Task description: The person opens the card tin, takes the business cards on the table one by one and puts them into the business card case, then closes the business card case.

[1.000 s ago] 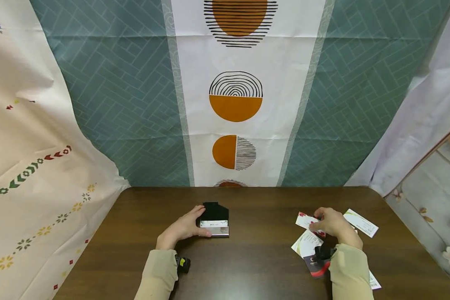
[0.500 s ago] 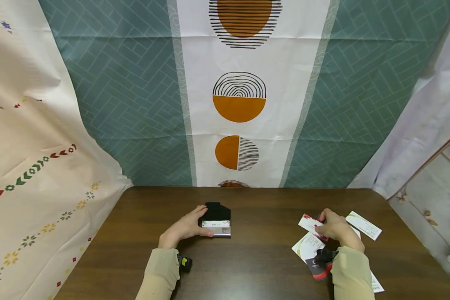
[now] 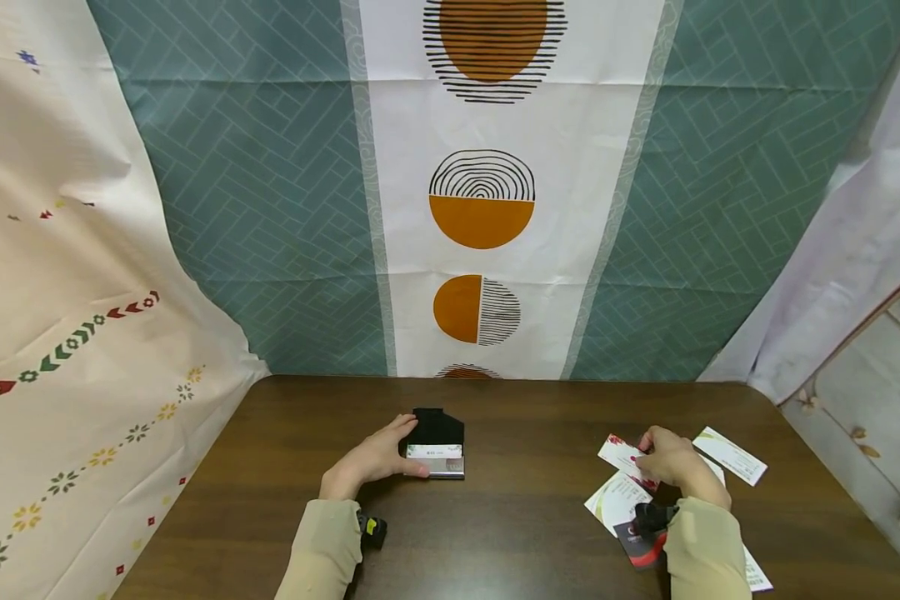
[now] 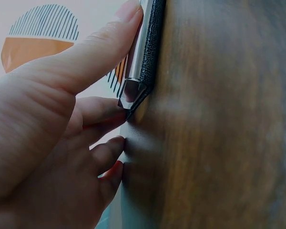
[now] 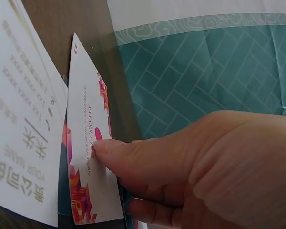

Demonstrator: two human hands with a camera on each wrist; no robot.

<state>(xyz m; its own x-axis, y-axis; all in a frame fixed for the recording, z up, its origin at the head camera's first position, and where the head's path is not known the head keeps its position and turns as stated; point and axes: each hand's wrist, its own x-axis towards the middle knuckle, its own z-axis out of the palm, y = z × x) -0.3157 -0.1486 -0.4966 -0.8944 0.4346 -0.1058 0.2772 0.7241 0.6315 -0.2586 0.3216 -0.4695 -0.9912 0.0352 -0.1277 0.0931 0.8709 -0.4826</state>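
My left hand (image 3: 371,458) grips the left side of an open card case (image 3: 444,467), thumb on its metal front edge and fingers by its corner. The case has a black flap (image 3: 437,427) folded back and a white card (image 3: 435,452) showing inside. Over on the right, my right hand (image 3: 678,467) pinches a white business card (image 5: 88,138) with red and pink patterns at its edge. The thumb (image 5: 114,152) lies on the printed face; the other fingertips are partly hidden behind the card's edge.
A white-and-green card (image 3: 618,500) and a dark card with a red band (image 3: 637,546) overlap near the right wrist. Another white card (image 3: 731,456) lies farther right, and one (image 3: 756,575) shows beside the sleeve. A patterned curtain (image 3: 480,317) hangs behind the wooden table (image 3: 525,517).
My right thumb has slid slightly toward the right edge of the red-patterned card. The left hand stays on the card case; the head view has shifted a little.
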